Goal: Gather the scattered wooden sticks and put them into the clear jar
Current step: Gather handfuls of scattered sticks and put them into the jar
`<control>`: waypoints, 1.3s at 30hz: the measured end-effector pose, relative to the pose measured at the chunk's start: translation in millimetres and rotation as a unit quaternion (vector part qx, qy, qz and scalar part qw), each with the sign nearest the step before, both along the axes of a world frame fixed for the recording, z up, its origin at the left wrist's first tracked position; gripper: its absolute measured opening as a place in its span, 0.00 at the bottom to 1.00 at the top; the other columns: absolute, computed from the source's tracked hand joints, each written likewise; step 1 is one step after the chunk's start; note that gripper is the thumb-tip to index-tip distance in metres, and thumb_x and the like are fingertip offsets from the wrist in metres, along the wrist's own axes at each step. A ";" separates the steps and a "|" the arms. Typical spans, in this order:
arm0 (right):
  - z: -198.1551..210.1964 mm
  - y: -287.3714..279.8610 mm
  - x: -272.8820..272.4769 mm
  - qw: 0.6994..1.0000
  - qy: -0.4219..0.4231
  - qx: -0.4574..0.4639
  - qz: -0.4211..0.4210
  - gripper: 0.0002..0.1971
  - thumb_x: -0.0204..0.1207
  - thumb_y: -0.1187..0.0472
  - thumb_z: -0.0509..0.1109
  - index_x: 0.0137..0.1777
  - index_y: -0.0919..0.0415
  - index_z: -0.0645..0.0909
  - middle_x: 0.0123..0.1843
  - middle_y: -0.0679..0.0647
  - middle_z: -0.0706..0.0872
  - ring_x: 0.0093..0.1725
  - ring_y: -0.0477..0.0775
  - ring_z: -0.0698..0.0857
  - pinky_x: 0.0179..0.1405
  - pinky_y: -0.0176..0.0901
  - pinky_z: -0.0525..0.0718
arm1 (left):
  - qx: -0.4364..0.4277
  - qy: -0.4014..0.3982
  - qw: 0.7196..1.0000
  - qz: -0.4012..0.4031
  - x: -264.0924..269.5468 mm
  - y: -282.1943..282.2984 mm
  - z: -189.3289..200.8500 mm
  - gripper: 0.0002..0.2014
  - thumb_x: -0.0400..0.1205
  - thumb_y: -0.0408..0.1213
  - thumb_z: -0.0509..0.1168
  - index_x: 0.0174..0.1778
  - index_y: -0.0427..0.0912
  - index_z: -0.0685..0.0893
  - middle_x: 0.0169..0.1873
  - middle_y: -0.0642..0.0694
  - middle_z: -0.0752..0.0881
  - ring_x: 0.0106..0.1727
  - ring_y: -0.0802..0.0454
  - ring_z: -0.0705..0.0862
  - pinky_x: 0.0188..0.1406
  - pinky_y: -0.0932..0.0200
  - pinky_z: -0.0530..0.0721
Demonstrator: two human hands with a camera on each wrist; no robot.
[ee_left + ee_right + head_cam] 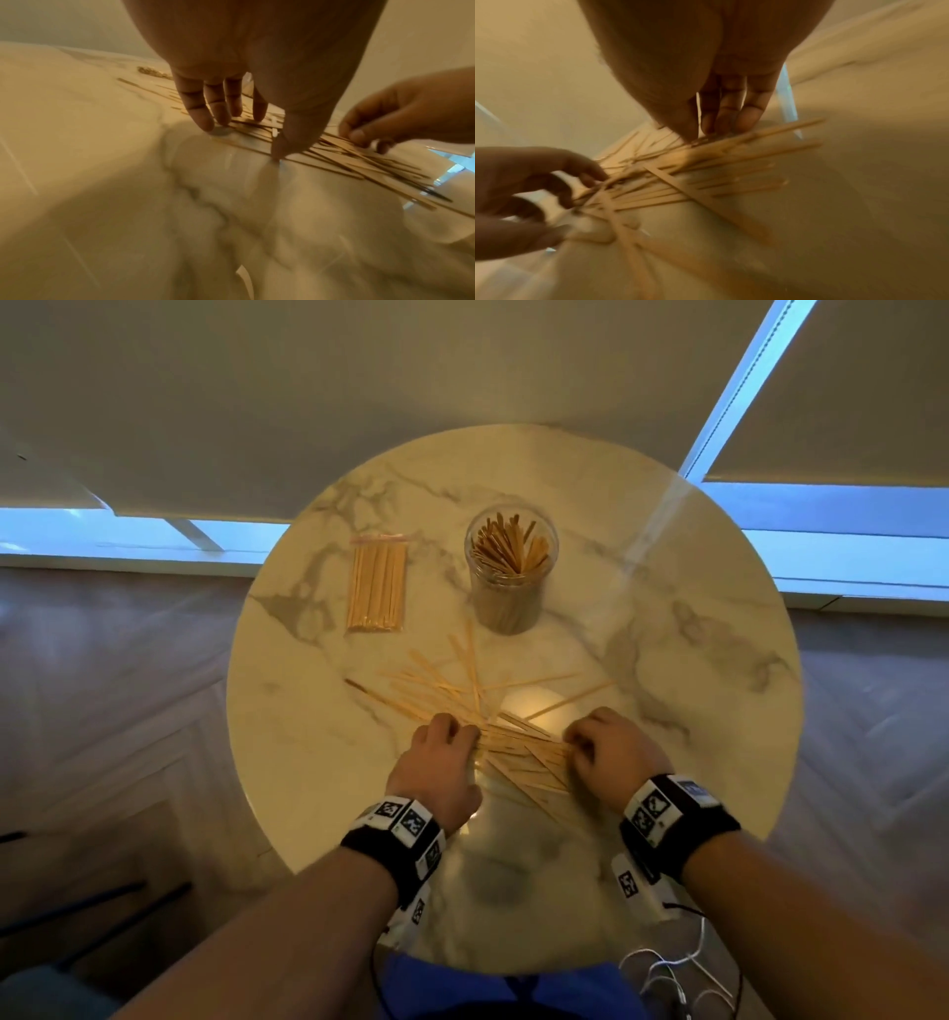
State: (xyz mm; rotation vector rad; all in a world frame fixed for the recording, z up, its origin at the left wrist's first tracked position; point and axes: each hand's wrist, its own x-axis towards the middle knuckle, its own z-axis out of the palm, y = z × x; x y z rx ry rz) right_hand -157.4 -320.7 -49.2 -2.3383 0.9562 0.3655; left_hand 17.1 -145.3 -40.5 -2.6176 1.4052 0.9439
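Note:
Loose wooden sticks (pixel 462 695) lie crossed in a pile on the round marble table (pixel 693 618). Beyond them the clear jar (pixel 511 567) stands upright with several sticks inside. My left hand (pixel 475 742) is at the pile's left end, fingertips (pixel 205 123) on the sticks and thumb down at the pile's near side. My right hand (pixel 572 747) pinches the right ends of the same sticks (pixel 731 154) between thumb and fingers (pixel 746 119). The sticks still lie flat on the table.
A sealed packet of sticks (pixel 377 582) lies to the left of the jar. Wrist-band cables (pixel 678 963) hang at the table's near edge. The floor lies below all round the table.

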 end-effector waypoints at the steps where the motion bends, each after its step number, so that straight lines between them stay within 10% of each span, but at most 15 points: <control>1: 4.5 3.7 -0.8 1.000 0.011 0.002 0.019 0.18 0.78 0.43 0.69 0.65 0.45 0.81 0.60 0.46 0.79 0.61 0.54 0.81 0.59 0.50 0.84 | -0.009 -0.002 1.000 -0.005 -2.8 -1.0 -1.1 0.32 0.79 0.45 0.70 0.81 0.51 0.70 0.75 0.45 0.68 0.73 0.42 0.72 0.66 0.48 0.83; 6: 9.3 25.0 -37.6 0.994 0.090 0.011 0.058 0.41 0.66 0.35 0.75 0.79 0.42 0.65 0.69 0.47 0.72 0.65 0.54 0.76 0.63 0.51 0.84 | -0.055 -0.005 0.998 0.006 -9.5 -1.9 -9.5 0.22 0.85 0.39 0.63 0.77 0.52 0.76 0.72 0.46 0.75 0.70 0.43 0.75 0.65 0.44 0.84; 13: -0.4 30.4 -17.7 0.998 -0.003 0.039 0.041 0.23 0.80 0.54 0.69 0.76 0.50 0.78 0.70 0.50 0.78 0.66 0.55 0.82 0.66 0.46 0.81 | -0.072 0.012 0.997 0.017 -16.6 -6.6 -14.8 0.21 0.87 0.35 0.60 0.76 0.53 0.78 0.70 0.49 0.78 0.69 0.45 0.77 0.65 0.46 0.83; 23: 9.5 7.8 19.5 0.995 0.026 -0.017 0.100 0.16 0.84 0.50 0.66 0.69 0.46 0.84 0.58 0.48 0.84 0.60 0.55 0.83 0.59 0.49 0.83 | -0.141 0.074 0.982 0.100 -8.0 -1.7 -11.7 0.18 0.84 0.36 0.65 0.70 0.50 0.82 0.66 0.51 0.84 0.67 0.49 0.81 0.67 0.54 0.80; 29: 10.7 25.1 24.4 0.989 0.074 -0.052 0.114 0.53 0.58 0.31 0.79 0.82 0.46 0.61 0.78 0.52 0.67 0.75 0.60 0.70 0.66 0.61 0.83 | -0.114 -0.060 0.970 0.206 53.2 14.2 1.3 0.25 0.80 0.37 0.68 0.75 0.42 0.78 0.72 0.41 0.77 0.70 0.37 0.76 0.67 0.41 0.79; 39: 1.7 11.7 56.5 0.989 0.053 -0.037 0.132 0.19 0.78 0.52 0.69 0.69 0.46 0.78 0.65 0.48 0.81 0.64 0.56 0.78 0.61 0.55 0.83 | 0.047 -0.077 0.995 0.029 85.9 23.0 -1.5 0.14 0.88 0.33 0.55 0.66 0.43 0.81 0.65 0.42 0.81 0.67 0.40 0.79 0.62 0.44 0.82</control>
